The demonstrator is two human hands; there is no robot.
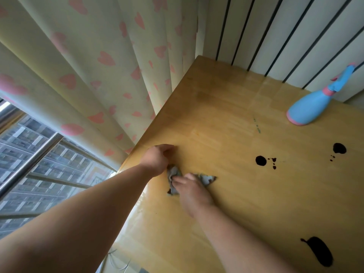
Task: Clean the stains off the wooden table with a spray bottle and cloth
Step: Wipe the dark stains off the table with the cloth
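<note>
Long dark stain (317, 251) nearest, not yet wiped. Right hand (192, 194) clutching bunched grey cloth (174, 173) on wooden table (226, 119), near left edge. Left hand (157, 157) curled just beside, hold on cloth unclear. Round stains (261, 160) beyond. Spray bottle (307, 109) standing far right. Risk: dark-spotted cloth smearing stains wider

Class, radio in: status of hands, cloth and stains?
Left hand and right hand grip cloth near table edge. Three dark stains unwiped. Spray bottle untouched, far corner.
</note>
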